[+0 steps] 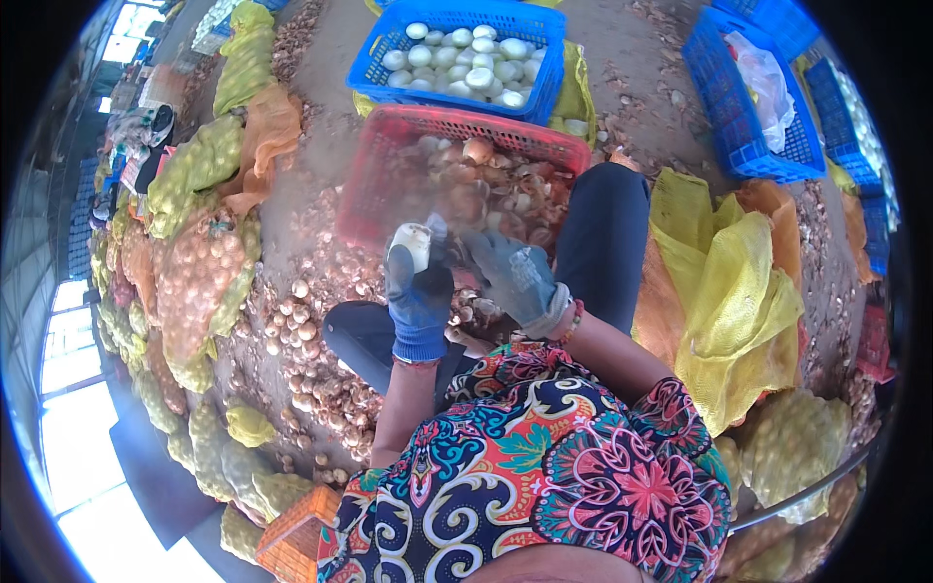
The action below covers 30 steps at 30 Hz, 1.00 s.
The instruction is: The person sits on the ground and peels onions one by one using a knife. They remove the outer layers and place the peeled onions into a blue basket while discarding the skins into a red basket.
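Observation:
My left hand (421,295), in a blue and grey glove, grips a white onion (412,246) with a brownish trimmed end facing up. Just to its right, my gloved right hand (514,275) has its fingers curled toward the onion; blur hides whether anything is in them. Beyond both hands stands a red plastic crate (466,120) holding onion skins and scraps (503,193). Behind that, a blue plastic crate (364,69) contains many peeled white onions (466,62).
Unpeeled onions (299,321) and loose skins lie on the floor at left. Filled mesh sacks (200,270) line the left side. Yellow mesh sacks (729,313) lie slack at right, with a blue crate (751,109) holding a plastic bag beyond. An orange crate (299,535) stands behind left.

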Tool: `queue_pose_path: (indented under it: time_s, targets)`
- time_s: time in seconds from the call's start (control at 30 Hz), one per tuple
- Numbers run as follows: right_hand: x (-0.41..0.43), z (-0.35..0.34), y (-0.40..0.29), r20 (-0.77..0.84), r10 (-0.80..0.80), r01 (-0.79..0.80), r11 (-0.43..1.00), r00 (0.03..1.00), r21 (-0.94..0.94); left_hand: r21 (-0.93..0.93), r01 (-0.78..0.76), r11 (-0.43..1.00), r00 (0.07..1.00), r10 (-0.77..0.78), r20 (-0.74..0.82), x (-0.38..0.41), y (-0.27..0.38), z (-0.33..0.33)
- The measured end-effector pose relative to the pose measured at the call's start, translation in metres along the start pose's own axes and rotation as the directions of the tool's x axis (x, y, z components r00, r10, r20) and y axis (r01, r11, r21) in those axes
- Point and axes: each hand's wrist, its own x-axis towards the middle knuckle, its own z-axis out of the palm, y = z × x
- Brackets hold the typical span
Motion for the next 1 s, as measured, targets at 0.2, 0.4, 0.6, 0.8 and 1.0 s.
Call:
queue_pose_path:
  time_s: [0.2, 0.4, 0.6, 0.8, 1.0]
  targets:
    - [0.011, 0.034, 0.055, -0.066, 0.249, -0.217, 0.925, 0.966, 0.311, -0.207, 0.123, 0.971, 0.990, -0.107, 0.088, -0.003, 0.009, 0.008]
    - [0.011, 0.007, 0.019, 0.267, 0.321, -0.312, 0.095, 0.908, 0.945, -0.106, 0.170, 0.980, 0.976, -0.152, 0.156, -0.008, 0.015, 0.000]
    - [0.019, 0.009, 0.023, 0.315, 0.317, -0.320, -0.041, 0.894, 0.947, 0.114, 0.271, 0.956, 0.935, -0.289, 0.205, -0.006, 0.009, -0.007]
    - [0.013, 0.027, 0.068, 0.282, 0.583, -0.413, 0.103, 0.762, 0.905, 0.082, 0.243, 0.966, 0.955, -0.254, 0.152, 0.045, 0.006, -0.017]
    - [-0.014, 0.091, 0.105, 0.354, 0.606, -0.545, 0.160, 0.713, 0.823, 0.423, -0.120, 0.898, 0.973, 0.022, 0.230, 0.197, 0.048, 0.055]
